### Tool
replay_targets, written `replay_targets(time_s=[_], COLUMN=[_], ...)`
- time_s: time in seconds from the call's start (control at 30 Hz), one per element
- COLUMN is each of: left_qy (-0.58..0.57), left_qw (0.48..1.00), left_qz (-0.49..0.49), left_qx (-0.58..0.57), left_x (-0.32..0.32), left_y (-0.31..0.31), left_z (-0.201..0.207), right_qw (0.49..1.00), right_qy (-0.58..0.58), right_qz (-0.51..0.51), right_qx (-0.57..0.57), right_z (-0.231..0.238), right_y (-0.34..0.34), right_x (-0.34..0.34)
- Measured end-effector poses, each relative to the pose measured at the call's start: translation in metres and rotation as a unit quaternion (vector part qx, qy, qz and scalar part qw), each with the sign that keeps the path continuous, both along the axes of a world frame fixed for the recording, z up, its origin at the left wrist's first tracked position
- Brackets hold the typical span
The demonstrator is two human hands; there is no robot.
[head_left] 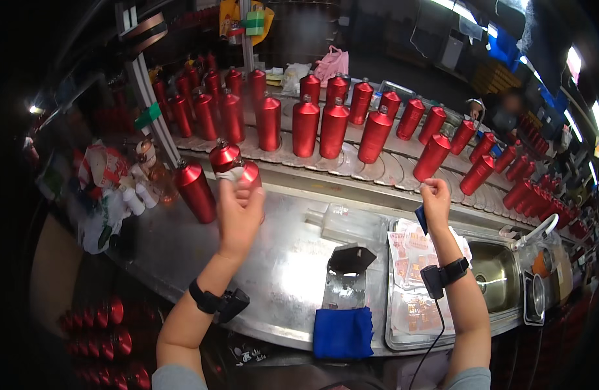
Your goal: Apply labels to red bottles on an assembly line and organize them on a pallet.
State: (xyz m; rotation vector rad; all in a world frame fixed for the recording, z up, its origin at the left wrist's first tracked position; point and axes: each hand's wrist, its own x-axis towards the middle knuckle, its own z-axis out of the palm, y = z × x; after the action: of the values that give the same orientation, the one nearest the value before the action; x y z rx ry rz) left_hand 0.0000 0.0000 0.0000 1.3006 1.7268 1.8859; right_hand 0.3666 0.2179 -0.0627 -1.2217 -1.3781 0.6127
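My left hand [239, 218] is raised over the left part of the steel counter, its fingers curled together. A pale, blurred bit shows at its fingertips; I cannot tell what it is. Right behind that hand stands a red metal bottle [250, 174], partly hidden by it. Two more red bottles are close by: one to the left [194, 188] and one behind [223, 153]. My right hand [436, 205] is pinched in front of the conveyor's near edge. A small dark blue flat piece [421, 220] sticks out from its palm side.
Rows of red bottles [334, 130] stand on the slatted conveyor [390, 170] beyond the counter [283, 227]. A metal tray [389, 328] with printed sheets [413, 257] lies beside the sink [498, 276]. A blue cloth [343, 333] hangs at the front edge. A co-worker [504, 117] is far right.
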Motion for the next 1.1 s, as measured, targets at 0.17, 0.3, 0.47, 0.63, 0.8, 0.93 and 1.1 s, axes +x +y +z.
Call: replay_targets(time_s=[0.17,0.3,0.47,0.63,0.8,0.93,1.1], left_qy=[0.12,0.225,0.172,0.123,0.121,0.126,0.09], left_qw=[0.989,0.974,0.982,0.987,0.99,0.988,0.982], left_qz=[-0.06,-0.003,0.073,0.04,-0.032,-0.04,-0.043], left_qx=[-0.063,0.005,0.003,-0.1,0.057,0.078,0.159], left_x=[0.002,0.012,0.025,0.034,0.073,0.096,0.106], left_y=[0.073,0.178,0.3,0.387,0.404,0.39,0.349], left_z=[-0.013,-0.019,0.013,-0.001,-0.041,-0.049,-0.043], right_qw=[0.992,0.979,0.964,0.929,0.916,0.927,0.932], right_qy=[-0.115,-0.202,-0.266,-0.365,-0.397,-0.375,-0.358], right_qz=[0.042,0.033,0.008,0.054,0.01,0.001,-0.029], right_qx=[0.004,0.006,0.002,-0.002,-0.059,-0.022,-0.041], right_z=[0.028,0.068,0.077,0.073,0.057,0.046,0.035], right_y=[0.039,0.064,0.14,0.183,0.203,0.209,0.21], right_x=[-0.052,-0.11,-0.138,-0.149,-0.13,-0.105,-0.095])
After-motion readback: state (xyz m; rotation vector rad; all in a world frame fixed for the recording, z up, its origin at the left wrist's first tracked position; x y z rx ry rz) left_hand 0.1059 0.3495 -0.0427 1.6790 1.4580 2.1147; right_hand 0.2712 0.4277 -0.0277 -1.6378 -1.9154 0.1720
